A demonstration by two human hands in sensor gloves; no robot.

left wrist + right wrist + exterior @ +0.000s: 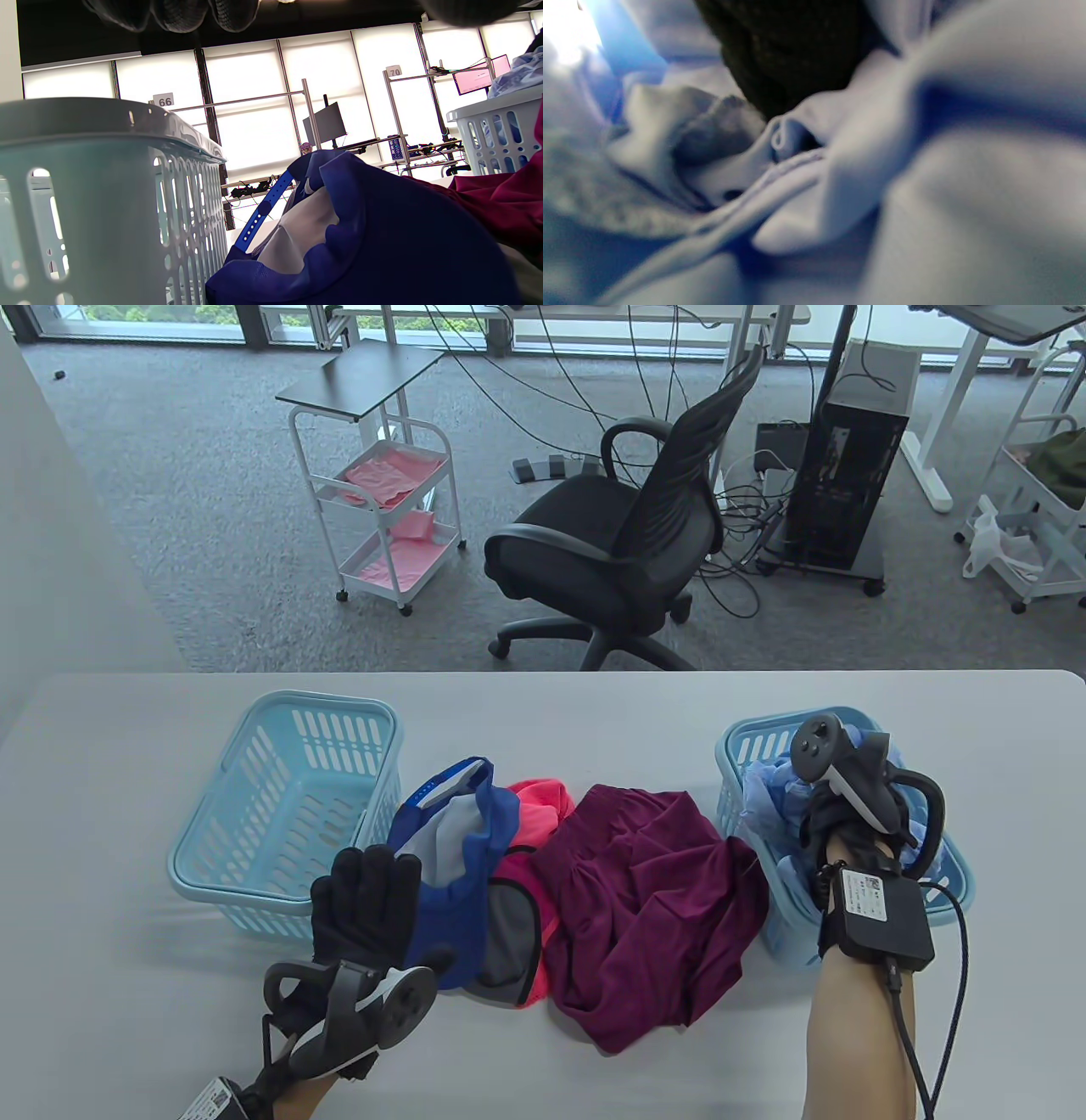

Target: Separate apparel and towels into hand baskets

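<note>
So the left hand (365, 903) was flat and open, fingers spread, resting at the edge of the blue cap (458, 848), right beside the left basket (280, 814). The right hand (836, 814) was down inside the right basket (950, 882), buried in the light blue cloth (772, 797); couldn't tell its grip. The maroon shirt (653, 899) and pink garment (539, 814) lay between the baskets.

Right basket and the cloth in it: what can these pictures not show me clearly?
- Right hand fingers: table view, hidden by the tracker and the light blue cloth.
- Kind of cloth: right wrist view, too close and blurred.
- Right basket floor: table view, covered by cloth and arm.
- Left basket inside: left wrist view, only its wall shows.
</note>
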